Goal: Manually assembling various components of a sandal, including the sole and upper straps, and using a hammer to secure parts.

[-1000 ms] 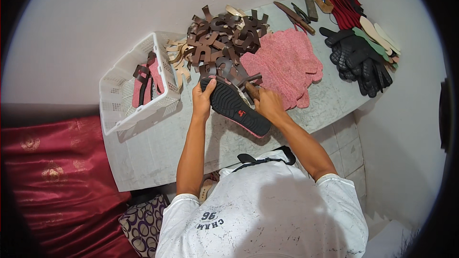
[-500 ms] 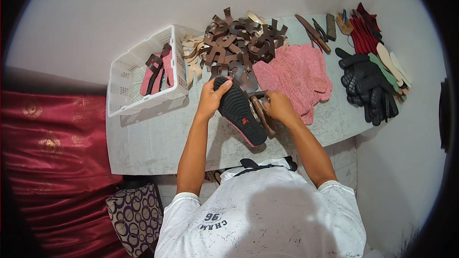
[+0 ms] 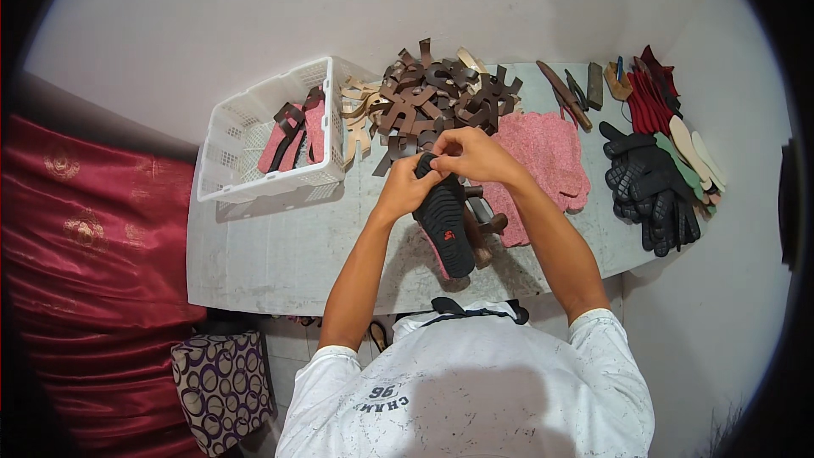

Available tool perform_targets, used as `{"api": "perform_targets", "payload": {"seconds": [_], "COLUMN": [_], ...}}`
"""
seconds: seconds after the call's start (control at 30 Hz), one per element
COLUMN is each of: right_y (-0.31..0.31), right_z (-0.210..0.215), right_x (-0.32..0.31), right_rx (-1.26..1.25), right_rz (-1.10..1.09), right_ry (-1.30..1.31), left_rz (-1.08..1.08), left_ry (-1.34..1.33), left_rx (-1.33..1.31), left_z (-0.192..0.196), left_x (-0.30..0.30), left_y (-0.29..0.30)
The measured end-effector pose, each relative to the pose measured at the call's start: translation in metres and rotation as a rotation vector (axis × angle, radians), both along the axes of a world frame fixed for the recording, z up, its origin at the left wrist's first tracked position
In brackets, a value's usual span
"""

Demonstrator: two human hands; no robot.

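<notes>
A sandal (image 3: 447,212) is held up over the near middle of the table, its black ribbed underside facing me and a pink edge showing on its left. My left hand (image 3: 404,190) grips its far end, thumb on the sole. The fingers of my right hand (image 3: 471,155) pinch at the sole's far edge, close to the left thumb; any small piece between them is hidden. Just right of the sandal, a brown wooden-handled tool (image 3: 477,242) lies partly covered by it. Pink sole pieces (image 3: 543,161) are stacked under and beside my right forearm.
Dark brown straps (image 3: 415,106) are piled behind my hands. A white plastic basket (image 3: 280,182) at left holds pink sandals (image 3: 282,137). Right lie black gloves (image 3: 649,182), red pieces (image 3: 651,102), and a wooden-handled tool (image 3: 564,95). A patterned cushion (image 3: 222,386) sits below the table's left edge.
My right hand has left the wooden-handled tool and moved up-left to the sandal's far end, beside my left hand. The sandal has turned more upright and shifted right. The whole view has tilted slightly.
</notes>
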State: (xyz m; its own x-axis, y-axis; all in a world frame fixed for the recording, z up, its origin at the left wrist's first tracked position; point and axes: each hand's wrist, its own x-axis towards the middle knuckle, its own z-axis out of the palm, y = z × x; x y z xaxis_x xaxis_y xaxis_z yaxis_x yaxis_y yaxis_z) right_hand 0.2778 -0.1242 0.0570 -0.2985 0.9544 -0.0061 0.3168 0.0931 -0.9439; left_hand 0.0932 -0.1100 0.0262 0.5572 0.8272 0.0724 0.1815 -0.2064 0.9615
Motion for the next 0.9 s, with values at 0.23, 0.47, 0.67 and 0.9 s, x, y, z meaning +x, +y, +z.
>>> {"api": "perform_targets", "payload": {"seconds": [0.23, 0.47, 0.67, 0.9], "right_y": [0.011, 0.011, 0.009, 0.009], "right_z": [0.012, 0.003, -0.004, -0.001], "right_x": [0.013, 0.016, 0.019, 0.033], "right_rx": [-0.215, -0.096, -0.067, -0.128], "right_rz": [0.105, 0.132, 0.136, 0.083], "right_ry": [-0.205, -0.216, -0.167, 0.029], "left_rz": [-0.030, 0.009, 0.085, -0.017], "left_ry": [0.032, -0.166, -0.187, -0.496], "left_rx": [-0.071, -0.279, -0.332, -0.572], "left_z": [-0.003, -0.018, -0.026, -0.024], "left_x": [0.010, 0.013, 0.013, 0.007], "left_y": [-0.002, -0.003, -0.001, -0.012]}}
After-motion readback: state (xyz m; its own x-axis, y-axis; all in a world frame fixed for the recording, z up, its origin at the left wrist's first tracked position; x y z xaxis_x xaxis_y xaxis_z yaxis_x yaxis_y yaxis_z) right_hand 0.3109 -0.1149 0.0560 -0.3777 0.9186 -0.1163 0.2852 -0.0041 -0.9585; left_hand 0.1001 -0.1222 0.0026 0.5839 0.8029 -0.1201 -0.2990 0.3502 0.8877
